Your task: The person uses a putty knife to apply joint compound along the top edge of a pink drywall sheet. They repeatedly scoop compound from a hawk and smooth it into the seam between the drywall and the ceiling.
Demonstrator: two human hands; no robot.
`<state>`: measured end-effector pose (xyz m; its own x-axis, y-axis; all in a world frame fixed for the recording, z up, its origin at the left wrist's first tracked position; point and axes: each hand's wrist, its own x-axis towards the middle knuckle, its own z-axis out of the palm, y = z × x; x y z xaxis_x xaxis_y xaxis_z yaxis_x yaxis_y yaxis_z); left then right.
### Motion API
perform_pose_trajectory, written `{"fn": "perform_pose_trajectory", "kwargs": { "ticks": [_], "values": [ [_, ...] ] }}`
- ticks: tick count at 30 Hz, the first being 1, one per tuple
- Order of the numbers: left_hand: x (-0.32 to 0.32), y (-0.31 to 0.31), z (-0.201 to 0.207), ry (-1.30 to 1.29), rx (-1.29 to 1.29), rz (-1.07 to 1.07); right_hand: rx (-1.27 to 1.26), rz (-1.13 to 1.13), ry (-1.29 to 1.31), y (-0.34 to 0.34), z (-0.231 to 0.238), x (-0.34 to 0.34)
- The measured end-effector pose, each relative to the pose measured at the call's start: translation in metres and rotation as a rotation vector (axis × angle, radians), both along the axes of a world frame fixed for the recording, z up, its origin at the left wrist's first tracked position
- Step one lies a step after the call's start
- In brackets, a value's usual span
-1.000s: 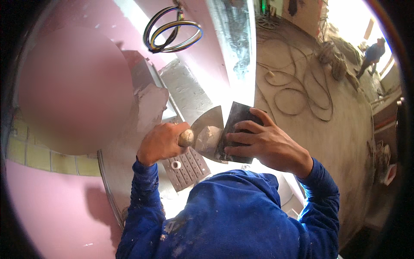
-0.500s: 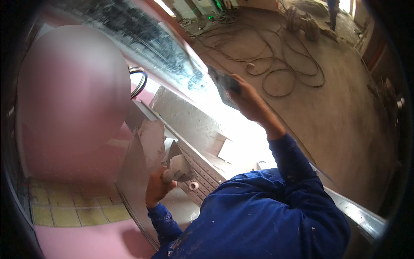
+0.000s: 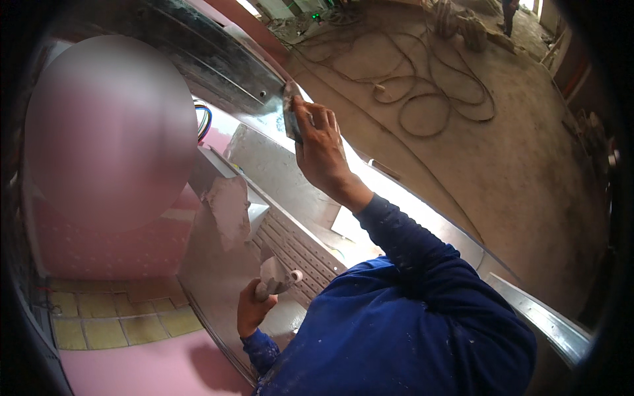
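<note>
My right hand (image 3: 322, 150) is closed around a dark flat-bladed scraper (image 3: 290, 117), its blade against the shiny edge of a long slanting metal-like panel (image 3: 231, 76). Lower down, my left hand (image 3: 255, 309) grips a trowel (image 3: 274, 272) with a greyish, smeared blade, its handle partly hidden by the fingers. Just beyond the trowel is a ragged-edged pale slab or patch (image 3: 230, 210), whose material I cannot make out. A small pale ring-shaped roll (image 3: 297, 276) shows right beside the trowel blade.
Below the panel runs a perforated metal plank (image 3: 307, 254). Coiled wires (image 3: 204, 121) stick out by the pink wall (image 3: 112, 254), partly hidden by a blurred patch. Yellowish tiles (image 3: 105, 318) sit lower left. A long cable (image 3: 422, 122) loops over the floor; a person (image 3: 510, 16) stands far off.
My right hand and the scraper have moved left along the panel's edge. My left hand has come down and slightly right with the trowel. The bright glare has shrunk.
</note>
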<state>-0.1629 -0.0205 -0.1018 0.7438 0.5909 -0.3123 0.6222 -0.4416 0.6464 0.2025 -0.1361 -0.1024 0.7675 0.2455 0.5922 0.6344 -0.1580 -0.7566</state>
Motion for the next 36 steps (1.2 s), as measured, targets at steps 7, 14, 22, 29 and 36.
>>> {"fn": "perform_pose_trajectory", "kwargs": {
  "ticks": [7, 14, 22, 29, 36],
  "values": [
    [0.043, 0.004, 0.010, 0.072, 0.189, -0.206, 0.167, 0.168, -0.061, -0.039, -0.006, 0.015],
    [0.043, 0.007, 0.010, 0.054, 0.193, -0.190, 0.158, 0.198, 0.103, -0.030, 0.003, 0.007],
    [0.024, -0.001, 0.006, 0.042, 0.143, -0.131, 0.265, 0.212, -0.006, -0.040, 0.016, 0.013],
    [0.014, 0.000, -0.006, 0.047, 0.108, -0.113, 0.091, 0.013, -0.088, -0.002, 0.020, 0.006],
    [0.041, 0.005, -0.004, 0.009, 0.175, -0.287, 0.198, 0.189, 0.022, -0.033, 0.019, 0.007]
  ]
}}
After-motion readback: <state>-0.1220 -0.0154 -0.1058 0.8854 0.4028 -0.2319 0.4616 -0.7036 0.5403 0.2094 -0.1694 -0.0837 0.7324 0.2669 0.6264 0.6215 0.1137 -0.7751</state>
